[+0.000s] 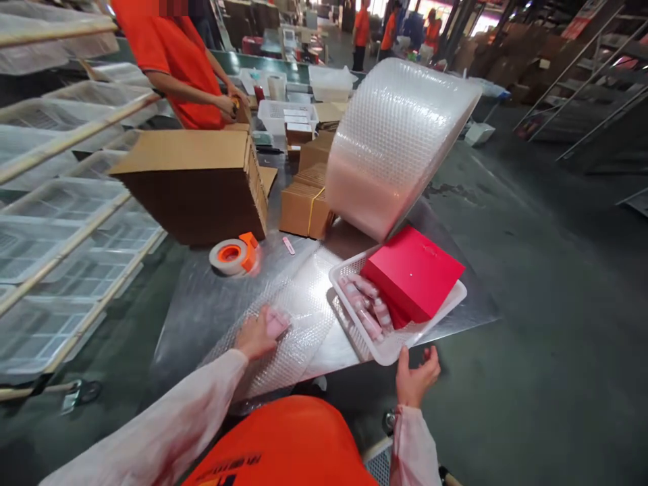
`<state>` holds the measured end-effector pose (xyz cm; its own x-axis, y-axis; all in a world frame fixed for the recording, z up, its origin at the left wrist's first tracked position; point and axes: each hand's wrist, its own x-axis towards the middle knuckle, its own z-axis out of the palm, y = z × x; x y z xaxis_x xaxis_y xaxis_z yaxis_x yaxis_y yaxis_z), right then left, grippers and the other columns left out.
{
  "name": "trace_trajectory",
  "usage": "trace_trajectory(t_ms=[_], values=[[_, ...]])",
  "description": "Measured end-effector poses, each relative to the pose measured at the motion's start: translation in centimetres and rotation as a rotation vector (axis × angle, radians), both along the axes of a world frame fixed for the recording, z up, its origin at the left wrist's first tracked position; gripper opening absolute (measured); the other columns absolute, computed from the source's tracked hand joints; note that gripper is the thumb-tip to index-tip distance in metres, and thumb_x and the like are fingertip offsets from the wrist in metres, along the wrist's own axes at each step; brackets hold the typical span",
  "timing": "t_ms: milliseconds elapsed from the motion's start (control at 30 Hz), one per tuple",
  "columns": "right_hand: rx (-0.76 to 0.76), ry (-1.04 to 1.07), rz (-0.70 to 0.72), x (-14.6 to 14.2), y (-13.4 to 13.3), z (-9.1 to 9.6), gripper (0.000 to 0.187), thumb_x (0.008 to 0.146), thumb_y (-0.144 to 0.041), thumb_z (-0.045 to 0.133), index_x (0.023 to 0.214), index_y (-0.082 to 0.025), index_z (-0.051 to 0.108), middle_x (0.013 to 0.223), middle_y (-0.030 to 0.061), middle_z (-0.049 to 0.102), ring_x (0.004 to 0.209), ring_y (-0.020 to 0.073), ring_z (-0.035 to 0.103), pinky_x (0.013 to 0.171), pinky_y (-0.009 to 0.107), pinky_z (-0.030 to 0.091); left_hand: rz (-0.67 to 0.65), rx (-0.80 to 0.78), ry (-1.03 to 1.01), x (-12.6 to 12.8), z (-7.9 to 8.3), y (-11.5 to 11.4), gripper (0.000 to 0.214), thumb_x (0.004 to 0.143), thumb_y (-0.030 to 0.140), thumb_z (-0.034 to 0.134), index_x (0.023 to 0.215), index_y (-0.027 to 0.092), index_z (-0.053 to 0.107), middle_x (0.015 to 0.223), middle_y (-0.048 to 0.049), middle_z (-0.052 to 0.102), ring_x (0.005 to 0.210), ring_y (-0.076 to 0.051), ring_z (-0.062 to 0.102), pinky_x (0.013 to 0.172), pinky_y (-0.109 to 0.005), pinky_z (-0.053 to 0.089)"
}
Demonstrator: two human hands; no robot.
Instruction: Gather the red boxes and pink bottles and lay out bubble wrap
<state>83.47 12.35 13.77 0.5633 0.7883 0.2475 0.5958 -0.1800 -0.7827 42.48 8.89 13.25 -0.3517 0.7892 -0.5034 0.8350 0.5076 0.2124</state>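
Left hand (257, 337) clamped on pink packet (277, 323), left of white basket (387, 354), over bubble wrap (304, 345); packet's long axis unclear, wrap's slants away toward basket's far-left corner; right hand (416, 378) by basket's near edge, fingers apart

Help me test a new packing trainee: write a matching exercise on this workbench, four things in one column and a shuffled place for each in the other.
Column one
1. Left hand
2. Red box
3. Tape dispenser
4. Right hand

Column two
A. At the near end of the white basket
B. On the metal table, just in front of the large cardboard box
C. On a pink item above the bubble-wrap sheet
D. Inside the basket, beside the pink bottles

Right pairs: 1-C; 2-D; 3-B; 4-A
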Motion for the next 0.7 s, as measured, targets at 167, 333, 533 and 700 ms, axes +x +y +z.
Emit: trace_trajectory(t_ms=[167, 333, 533, 700], values=[[-0.003, -0.295, 0.225, 0.8, 8.1, 4.5, 0.103, 0.072, -0.067, 0.081, 0.153, -0.01, 0.054, 0.161, 0.0312, 0.035, 0.151, 0.0512, 0.034, 0.123, 0.07, 0.031, -0.071, -0.038, 0.153, 1.0, -0.3, 0.7, 0.094, 0.086, 0.028, 0.068, 0.168, 0.013, 0.024, 0.143, -0.0241, 0.061, 0.136, -0.038, 0.06, 0.108, -0.047, 0.05], [-0.212, -0.184, 0.354, 2.4, 14.2, 9.0, 0.085, 0.068, -0.054, 0.09, 0.142, -0.019, 0.069, 0.172, 0.0242, 0.035, 0.15, 0.0441, 0.046, 0.118, 0.06, 0.044, -0.102, 0.101, 0.139, 2.1, -0.4, 1.5, 0.081, 0.094, 0.026, 0.057, 0.167, 0.008, 0.026, 0.136, -0.024, 0.064, 0.13, -0.041, 0.062, 0.104, -0.051, 0.051], [-0.073, 0.099, 0.231, 9.8, 13.7, 17.7, 0.1, 0.054, -0.066, 0.094, 0.136, -0.013, 0.073, 0.125, 0.0172, 0.077, 0.114, 0.0355, 0.072, 0.104, 0.053, 0.058, -0.08, 0.026, 0.091, 3.4, -0.6, 2.7, 0.087, 0.091, 0.024, 0.062, 0.167, 0.009, 0.025, 0.138, -0.0227, 0.063, 0.133, -0.039, 0.061, 0.106, -0.049, 0.05], [0.145, -0.065, -0.114, 12.1, 8.5, 23.7, 0.108, 0.05, -0.076, 0.092, 0.139, -0.016, 0.074, 0.134, 0.0161, 0.075, 0.127, 0.0448, 0.067, 0.118, 0.064, 0.048, -0.052, 0.023, 0.06, 3.3, -0.5, 3.0, 0.083, 0.094, 0.023, 0.057, 0.169, 0.01, 0.025, 0.143, -0.0239, 0.062, 0.135, -0.039, 0.059, 0.109, -0.049, 0.049]])
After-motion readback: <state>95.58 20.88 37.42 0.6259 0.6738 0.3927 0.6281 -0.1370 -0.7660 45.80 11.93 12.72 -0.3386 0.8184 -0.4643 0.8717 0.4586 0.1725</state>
